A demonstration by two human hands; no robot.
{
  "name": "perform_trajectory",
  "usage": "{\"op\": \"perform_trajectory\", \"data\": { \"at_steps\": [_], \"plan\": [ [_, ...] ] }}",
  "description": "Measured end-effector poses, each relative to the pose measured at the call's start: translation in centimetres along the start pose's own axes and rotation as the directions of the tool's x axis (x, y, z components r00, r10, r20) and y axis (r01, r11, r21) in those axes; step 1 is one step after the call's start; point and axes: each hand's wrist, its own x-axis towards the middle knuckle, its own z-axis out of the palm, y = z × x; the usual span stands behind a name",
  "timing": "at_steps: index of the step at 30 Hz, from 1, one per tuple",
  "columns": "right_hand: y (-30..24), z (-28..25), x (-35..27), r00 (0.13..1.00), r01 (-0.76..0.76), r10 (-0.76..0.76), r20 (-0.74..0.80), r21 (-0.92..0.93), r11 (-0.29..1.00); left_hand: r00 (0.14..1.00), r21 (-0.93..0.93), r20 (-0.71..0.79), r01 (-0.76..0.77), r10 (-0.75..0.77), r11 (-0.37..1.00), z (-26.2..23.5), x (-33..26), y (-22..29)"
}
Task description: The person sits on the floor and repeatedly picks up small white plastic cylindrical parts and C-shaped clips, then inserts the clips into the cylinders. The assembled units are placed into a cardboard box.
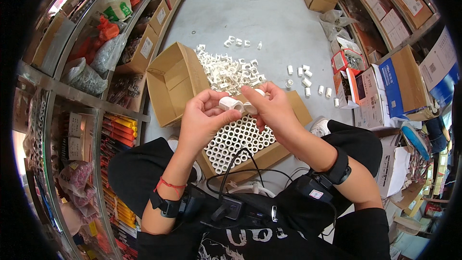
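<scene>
Between the thumb and fingers of my left hand (203, 116) is a short white plastic pipe coupling (229, 103). My right hand (273, 108) pinches another small white plastic fitting (250, 108), partly hidden by its fingers. The two pieces meet or nearly meet; I cannot tell whether they touch. Under both hands, a cardboard box (285, 149) holds white couplings (234, 143) standing on end in close rows. Just beyond it lies a loose heap of white U-shaped pipe clips (230, 71).
An open carton (169, 83) stands left of the heap. Loose white couplings (306, 82) lie on the grey floor (231, 7) to the right. Metal shelving (86, 82) with cartons and bags lines the left; boxes (373, 94) crowd the right. Black cables (248, 169) hang before me.
</scene>
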Motion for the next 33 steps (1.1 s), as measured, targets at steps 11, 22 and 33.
{"op": "perform_trajectory", "data": {
  "at_steps": [11, 22, 33],
  "plan": [
    [0.14, 0.01, 0.36, 0.996, 0.074, -0.077, -0.035, -0.059, 0.995, 0.999, 0.053, 0.029, 0.039, -0.041, 0.998, 0.03, -0.24, 0.05],
    [0.34, 0.02, 0.53, 0.985, 0.144, -0.157, -0.073, -0.16, 0.977, 0.999, 0.095, 0.027, 0.04, -0.042, 0.995, -0.01, -0.19, -0.04],
    [0.67, 0.1, 0.77, 0.982, 0.136, -0.153, -0.112, -0.15, 0.979, 0.999, 0.158, 0.007, 0.037, -0.039, 0.987, 0.05, -0.2, 0.02]
  ]
}}
